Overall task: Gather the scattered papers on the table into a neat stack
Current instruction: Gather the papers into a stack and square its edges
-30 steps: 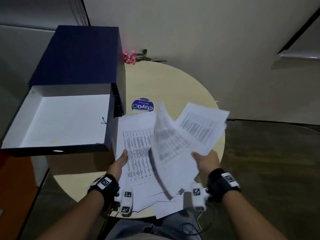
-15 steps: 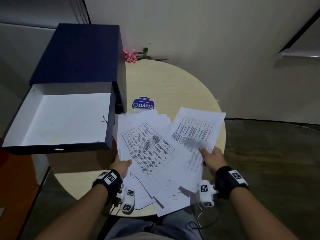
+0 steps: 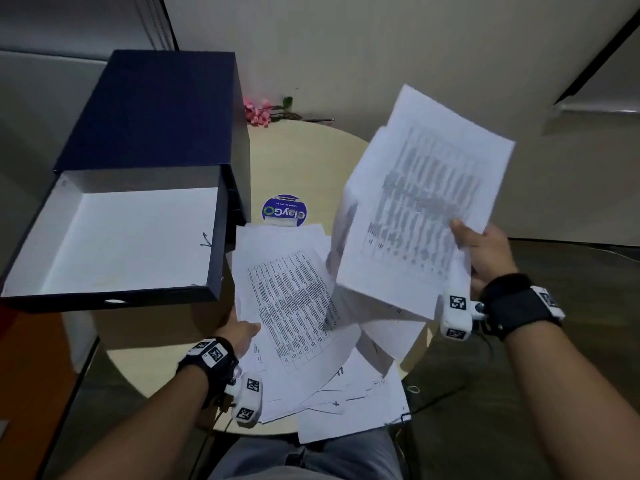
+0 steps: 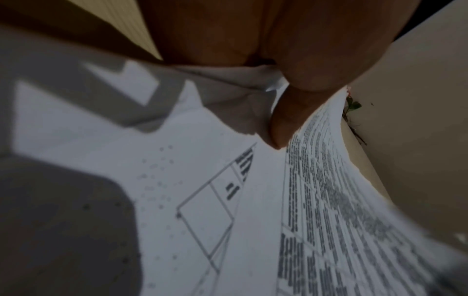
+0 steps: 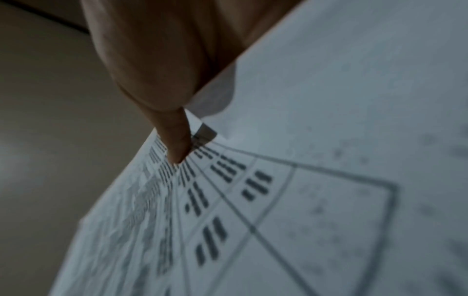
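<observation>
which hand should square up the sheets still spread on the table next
Left, probably. The left hand already rests on the edge of the spread papers on the table, while the right hand is raised, gripping lifted sheets.

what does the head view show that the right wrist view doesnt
Only the head view: the round table, the open blue box, the papers lying loose, and the left hand on them. Only the right wrist view: a close look at the thumb's tip on the print. Both: the right hand pinching the lifted sheets.
</observation>
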Tool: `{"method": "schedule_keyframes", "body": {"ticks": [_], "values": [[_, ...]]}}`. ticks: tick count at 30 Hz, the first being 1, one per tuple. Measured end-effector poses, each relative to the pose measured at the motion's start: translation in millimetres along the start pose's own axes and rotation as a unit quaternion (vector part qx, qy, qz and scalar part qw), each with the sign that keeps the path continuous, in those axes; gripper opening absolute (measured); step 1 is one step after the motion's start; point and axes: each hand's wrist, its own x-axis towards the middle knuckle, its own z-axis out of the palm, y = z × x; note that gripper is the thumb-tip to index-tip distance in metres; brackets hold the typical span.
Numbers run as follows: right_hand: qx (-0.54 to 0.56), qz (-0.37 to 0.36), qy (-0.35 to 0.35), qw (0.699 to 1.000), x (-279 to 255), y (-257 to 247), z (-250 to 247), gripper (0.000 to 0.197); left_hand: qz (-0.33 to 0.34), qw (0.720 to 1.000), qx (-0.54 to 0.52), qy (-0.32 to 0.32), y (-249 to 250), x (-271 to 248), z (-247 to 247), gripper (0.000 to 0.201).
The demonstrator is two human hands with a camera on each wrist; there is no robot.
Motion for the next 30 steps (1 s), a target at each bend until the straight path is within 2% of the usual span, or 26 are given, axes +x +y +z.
{"method": "schedule_keyframes", "body": {"ticks": [2,3,6,7,9,13,15,16,19,21,23,25,27,28,30], "values": [[-0.046,0.012,-0.045,0.998,-4.5,12.5,20.6,0.032,-0.052,0.997,-0.036,-0.032,16.8,-25.4,-0.7,0.112],[-0.095,0.011,-0.063,0.993,-9.2,22.0,33.2,0.030,-0.072,0.995,-0.065,-0.031,22.3,-33.7,-1.0,0.106],[-0.225,0.028,-0.090,0.970,-24.6,66.8,68.8,0.033,-0.055,0.992,-0.102,-0.058,41.0,-64.1,-5.9,0.064],[-0.246,0.048,-0.093,0.964,-28.7,83.8,78.0,0.035,-0.040,0.990,-0.114,-0.077,43.4,-70.0,-7.4,0.062],[-0.246,0.093,-0.112,0.958,-37.5,109.6,97.6,0.041,-0.033,0.986,-0.132,-0.098,49.5,-82.3,-8.6,0.066],[-0.180,0.146,-0.169,0.958,-42.9,136.9,127.9,0.084,-0.031,0.991,-0.109,-0.065,52.7,-95.2,-10.0,0.066],[-0.150,0.138,-0.183,0.962,-39.1,137.4,126.3,0.076,-0.031,0.992,-0.103,-0.062,52.2,-96.7,-13.6,0.054],[-0.169,0.127,-0.185,0.960,-36.1,137.0,121.7,0.066,-0.031,0.992,-0.107,-0.064,50.2,-95.1,-16.5,0.060],[-0.322,0.087,-0.140,0.932,-27.3,140.6,100.6,0.042,-0.041,0.983,-0.148,-0.104,49.0,-93.7,-19.6,0.080],[-0.434,0.086,-0.078,0.894,-26.2,146.7,84.7,0.038,-0.031,0.983,-0.133,-0.127,57.3,-103.6,-21.3,0.084],[-0.477,0.093,-0.009,0.874,-26.9,154.6,72.5,0.039,-0.026,0.983,-0.113,-0.140,59.9,-108.0,-22.2,0.090],[-0.482,0.099,0.057,0.869,-25.9,157.6,61.4,0.038,-0.024,0.985,-0.107,-0.135,48.9,-90.8,-22.4,0.113],[-0.465,0.108,0.115,0.871,-19.1,155.6,47.3,0.039,-0.034,0.987,-0.086,-0.131,52.7,-98.2,-22.6,0.136],[-0.447,0.103,0.130,0.879,-15.0,153.1,40.4,0.039,-0.039,0.989,-0.080,-0.117,53.7,-99.5,-22.0,0.134],[-0.403,0.078,0.139,0.901,-7.0,147.2,28.8,0.036,-0.050,0.994,-0.061,-0.077,63.1,-112.9,-21.0,0.118]]}}
